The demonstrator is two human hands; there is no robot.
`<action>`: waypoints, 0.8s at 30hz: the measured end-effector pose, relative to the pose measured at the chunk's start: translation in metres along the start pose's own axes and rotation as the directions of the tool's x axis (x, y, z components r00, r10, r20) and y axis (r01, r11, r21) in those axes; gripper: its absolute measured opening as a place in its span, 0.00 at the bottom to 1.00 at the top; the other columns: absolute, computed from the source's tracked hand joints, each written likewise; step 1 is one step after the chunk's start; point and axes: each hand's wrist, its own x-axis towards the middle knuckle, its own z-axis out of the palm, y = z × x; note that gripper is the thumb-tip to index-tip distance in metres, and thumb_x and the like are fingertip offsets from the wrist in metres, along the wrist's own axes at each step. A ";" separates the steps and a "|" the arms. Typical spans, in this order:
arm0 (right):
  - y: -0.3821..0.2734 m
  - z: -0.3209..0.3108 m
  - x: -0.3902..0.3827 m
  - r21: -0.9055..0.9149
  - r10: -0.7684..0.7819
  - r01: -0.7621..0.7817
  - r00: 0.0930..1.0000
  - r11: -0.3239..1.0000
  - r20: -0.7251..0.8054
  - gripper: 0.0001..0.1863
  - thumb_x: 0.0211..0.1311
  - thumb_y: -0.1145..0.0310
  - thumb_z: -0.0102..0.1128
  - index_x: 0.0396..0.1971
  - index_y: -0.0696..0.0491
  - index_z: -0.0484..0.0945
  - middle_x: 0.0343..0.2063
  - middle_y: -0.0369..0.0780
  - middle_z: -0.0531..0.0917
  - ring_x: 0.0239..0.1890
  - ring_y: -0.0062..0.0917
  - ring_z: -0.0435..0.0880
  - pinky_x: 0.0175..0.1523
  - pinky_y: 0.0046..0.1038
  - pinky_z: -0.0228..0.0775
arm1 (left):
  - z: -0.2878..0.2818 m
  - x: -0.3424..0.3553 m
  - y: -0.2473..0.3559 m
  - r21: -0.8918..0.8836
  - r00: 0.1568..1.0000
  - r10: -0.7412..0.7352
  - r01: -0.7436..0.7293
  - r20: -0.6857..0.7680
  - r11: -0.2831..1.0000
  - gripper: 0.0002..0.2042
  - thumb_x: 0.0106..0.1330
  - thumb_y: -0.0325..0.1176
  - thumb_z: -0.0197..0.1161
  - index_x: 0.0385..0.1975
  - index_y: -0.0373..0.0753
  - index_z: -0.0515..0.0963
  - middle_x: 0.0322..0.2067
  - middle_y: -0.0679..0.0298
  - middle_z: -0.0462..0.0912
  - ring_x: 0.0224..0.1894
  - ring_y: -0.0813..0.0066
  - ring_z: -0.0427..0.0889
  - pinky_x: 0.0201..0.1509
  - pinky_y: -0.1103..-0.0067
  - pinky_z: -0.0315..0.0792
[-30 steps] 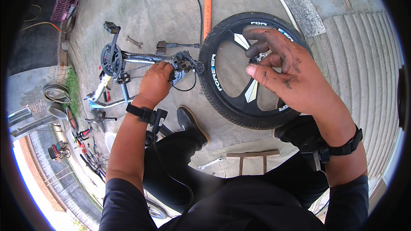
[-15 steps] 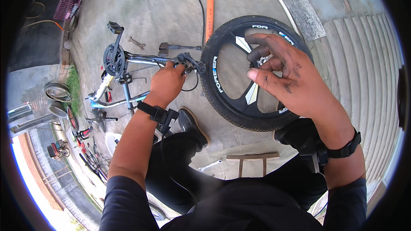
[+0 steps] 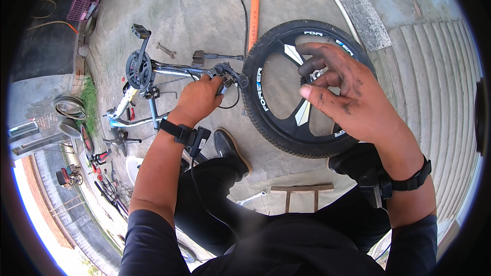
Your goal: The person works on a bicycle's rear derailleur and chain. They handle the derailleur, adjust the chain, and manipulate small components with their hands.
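A blue and white bicycle frame (image 3: 118, 109) lies on the ground to the left, its crank and chainring (image 3: 138, 69) turned up. My left hand (image 3: 199, 97) is closed around the dark derailleur parts (image 3: 225, 74) at the frame's rear end, beside the tyre; its fingertips are partly hidden. To the right is a black bicycle wheel (image 3: 259, 117) with a knobbly tyre and white-marked spokes. Over its hub (image 3: 316, 74) hovers my right hand (image 3: 353, 92), smudged with grease. Its fingers are curled but stand apart from the thumb, and I see nothing held in them.
An orange floor pump (image 3: 254, 15) lies beyond the wheel. A wrench (image 3: 165, 50) and a black tool (image 3: 217, 56) lie beyond the frame. Nearer are another wrench (image 3: 251, 198) and a low wooden stool (image 3: 302, 189). A ridged concrete slope (image 3: 424, 92) lies at right.
The view has shifted slightly, moving the frame and wheel a little to the right in it. Both hands keep nearly the same places, with the left still at the frame's rear end.
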 end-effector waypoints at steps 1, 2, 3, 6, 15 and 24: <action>-0.002 0.000 0.000 0.007 0.012 -0.012 1.000 1.000 0.005 0.28 0.66 0.72 0.66 0.65 0.59 0.69 0.52 0.42 0.76 0.44 0.21 0.78 0.47 0.23 0.75 | 0.001 0.002 -0.001 0.006 1.000 -0.001 0.001 -0.020 1.000 0.17 0.64 0.38 0.67 0.49 0.39 0.76 0.38 0.50 0.82 0.38 0.47 0.85 0.41 0.60 0.81; -0.004 -0.001 -0.001 0.013 0.026 -0.026 1.000 1.000 0.009 0.28 0.66 0.72 0.66 0.64 0.59 0.69 0.52 0.42 0.76 0.45 0.21 0.78 0.47 0.23 0.75 | 0.002 0.005 0.001 0.015 0.999 -0.028 0.029 -0.039 0.999 0.16 0.65 0.40 0.66 0.48 0.39 0.76 0.36 0.49 0.83 0.36 0.47 0.86 0.40 0.59 0.81; -0.004 -0.002 -0.001 0.019 0.040 -0.040 0.999 0.999 0.012 0.28 0.66 0.72 0.66 0.64 0.58 0.69 0.52 0.42 0.76 0.46 0.22 0.78 0.48 0.23 0.75 | 0.002 0.008 0.004 0.024 0.997 -0.054 0.056 -0.059 0.998 0.15 0.67 0.41 0.65 0.47 0.38 0.76 0.34 0.49 0.83 0.35 0.46 0.86 0.39 0.59 0.81; 0.002 -0.002 0.000 -0.029 -0.034 0.034 0.999 0.999 -0.002 0.28 0.66 0.73 0.66 0.64 0.58 0.69 0.52 0.42 0.76 0.46 0.22 0.78 0.48 0.24 0.75 | 0.004 0.021 0.003 0.011 0.979 -0.184 0.186 -0.092 0.983 0.16 0.71 0.45 0.59 0.44 0.37 0.76 0.30 0.48 0.85 0.34 0.47 0.86 0.38 0.59 0.81; 0.003 -0.009 -0.002 0.025 -0.006 0.006 1.000 1.000 0.007 0.29 0.65 0.74 0.66 0.65 0.57 0.69 0.51 0.42 0.76 0.43 0.21 0.78 0.48 0.23 0.75 | -0.009 0.036 -0.023 -0.564 0.776 -0.594 0.593 0.211 0.575 0.22 0.76 0.46 0.44 0.46 0.31 0.77 0.30 0.42 0.85 0.26 0.47 0.86 0.42 0.56 0.80; 0.000 -0.010 -0.001 -0.032 -0.030 0.030 1.000 0.999 -0.007 0.30 0.65 0.76 0.65 0.66 0.57 0.68 0.52 0.41 0.76 0.45 0.22 0.77 0.48 0.24 0.75 | 0.013 0.031 -0.038 -0.204 0.900 -0.416 0.386 -0.129 0.900 0.18 0.78 0.46 0.47 0.47 0.38 0.78 0.43 0.43 0.83 0.48 0.41 0.82 0.51 0.56 0.76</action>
